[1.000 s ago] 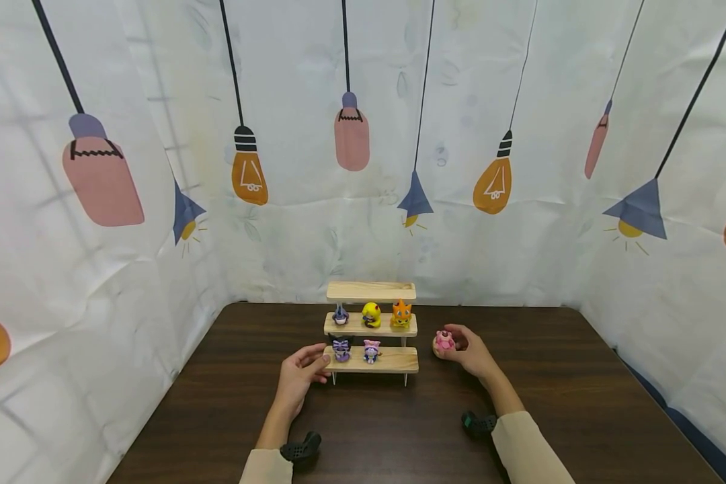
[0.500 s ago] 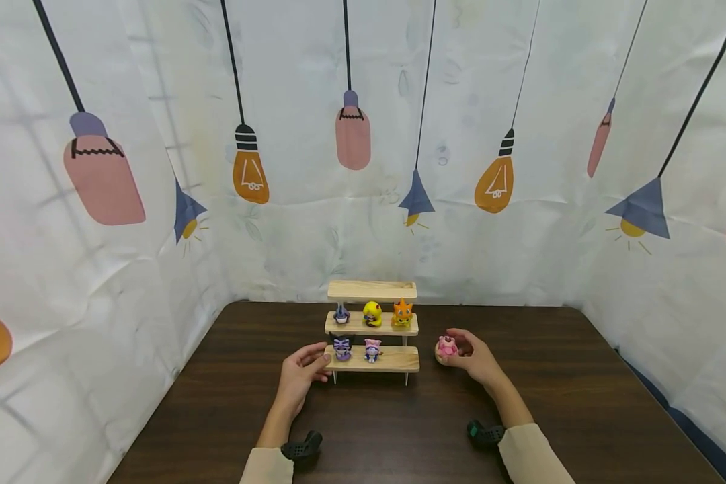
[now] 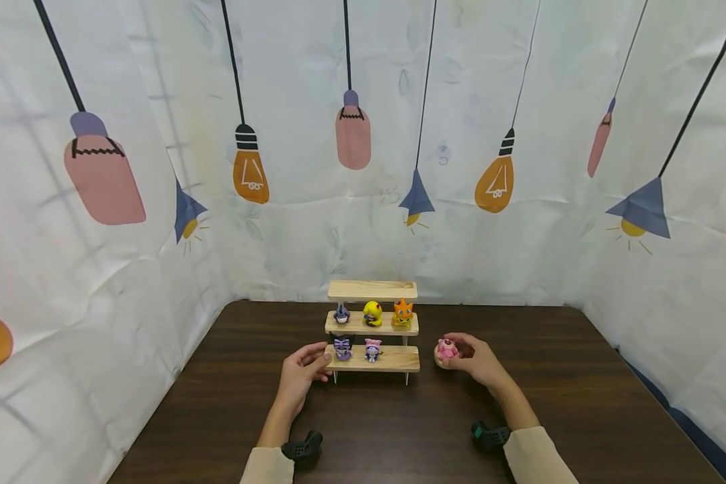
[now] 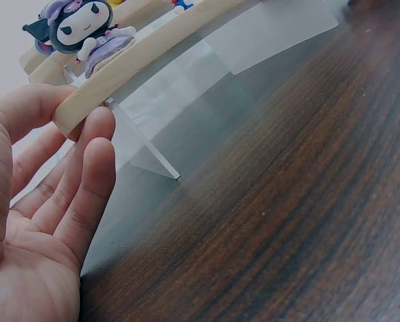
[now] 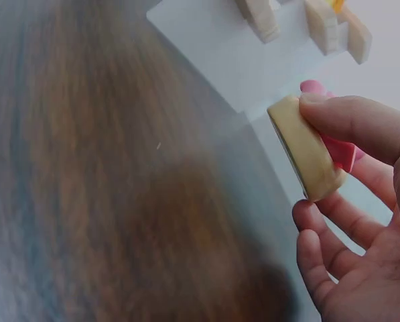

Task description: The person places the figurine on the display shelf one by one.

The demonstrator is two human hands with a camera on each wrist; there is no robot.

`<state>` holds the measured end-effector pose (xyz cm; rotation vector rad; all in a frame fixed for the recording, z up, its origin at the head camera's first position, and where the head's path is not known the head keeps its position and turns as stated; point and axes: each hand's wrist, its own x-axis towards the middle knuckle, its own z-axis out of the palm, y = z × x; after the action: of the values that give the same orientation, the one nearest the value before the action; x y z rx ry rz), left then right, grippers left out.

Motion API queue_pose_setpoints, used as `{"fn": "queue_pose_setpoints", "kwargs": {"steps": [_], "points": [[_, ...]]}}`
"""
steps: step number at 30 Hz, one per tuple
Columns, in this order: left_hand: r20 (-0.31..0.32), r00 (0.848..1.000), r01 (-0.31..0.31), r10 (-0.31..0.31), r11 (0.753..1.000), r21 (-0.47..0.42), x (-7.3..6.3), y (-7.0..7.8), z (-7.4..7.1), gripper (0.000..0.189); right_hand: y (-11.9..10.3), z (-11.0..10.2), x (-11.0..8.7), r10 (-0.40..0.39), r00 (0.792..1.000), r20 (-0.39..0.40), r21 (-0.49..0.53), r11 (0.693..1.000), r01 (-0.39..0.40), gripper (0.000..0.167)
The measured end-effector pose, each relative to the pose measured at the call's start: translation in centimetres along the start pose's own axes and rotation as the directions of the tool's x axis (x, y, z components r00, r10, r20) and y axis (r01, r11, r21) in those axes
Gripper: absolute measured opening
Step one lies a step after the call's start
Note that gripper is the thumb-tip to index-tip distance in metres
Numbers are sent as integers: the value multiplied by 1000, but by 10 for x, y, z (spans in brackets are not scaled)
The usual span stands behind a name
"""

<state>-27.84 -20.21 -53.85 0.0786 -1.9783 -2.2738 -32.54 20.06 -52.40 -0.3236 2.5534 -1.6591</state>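
A three-tier wooden display shelf [image 3: 393, 363] on clear legs stands on the table. My left hand [image 3: 299, 373] pinches the left end of its lowest board, thumb on one side and fingertips beneath. On that board sit a purple-and-black figurine [image 3: 342, 347] and, beside it, a small pink-hooded figurine [image 3: 372, 350]. The middle board bears a blue figurine [image 3: 341, 314], a yellow one [image 3: 372, 314] and an orange one [image 3: 402, 313]. Right of the shelf, my right hand [image 3: 478, 361] holds a pink figurine [image 3: 447, 349] by its pale round base [image 5: 307, 147], off the table.
The dark wood table [image 3: 393, 430] runs back to a white curtain [image 3: 302, 249] printed with hanging lamps. The shelf's top board [image 3: 372, 290] is bare. Black wrist cameras [image 3: 302, 447] sit on both wrists.
My right hand has shifted slightly right and toward me with the pink figurine in its fingers. My left hand keeps its hold on the shelf, and the figurines there stay put.
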Motion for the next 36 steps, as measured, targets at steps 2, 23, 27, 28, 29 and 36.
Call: {"fn": "queue_pose_setpoints", "kwargs": {"steps": [2, 23, 27, 28, 29, 36], "points": [[0, 1000, 1, -1, 1000, 0, 0, 0, 0, 40, -4, 1, -1, -26, 1000, 17, -1, 1000, 26, 59], [4, 1000, 1, -1, 1000, 2, 0, -1, -1, 41, -64, 20, -12, -220, 969, 110, -59, 972, 227, 57], [8, 1000, 2, -2, 1000, 2, 0, -1, -1, 41, -70, 27, -13, -232, 965, 123, -81, 967, 243, 56], [8, 1000, 2, -2, 1000, 2, 0, 0, -1, 41, -70, 29, -13, -236, 963, 128, -88, 965, 248, 56], [8, 1000, 2, -2, 1000, 2, 0, 0, -1, 41, -70, 31, -14, -239, 962, 134, -93, 963, 252, 56], [2, 1000, 6, -6, 1000, 8, 0, 0, -1, 40, -71, 42, -13, -238, 958, 158, -77, 964, 253, 55]]}}
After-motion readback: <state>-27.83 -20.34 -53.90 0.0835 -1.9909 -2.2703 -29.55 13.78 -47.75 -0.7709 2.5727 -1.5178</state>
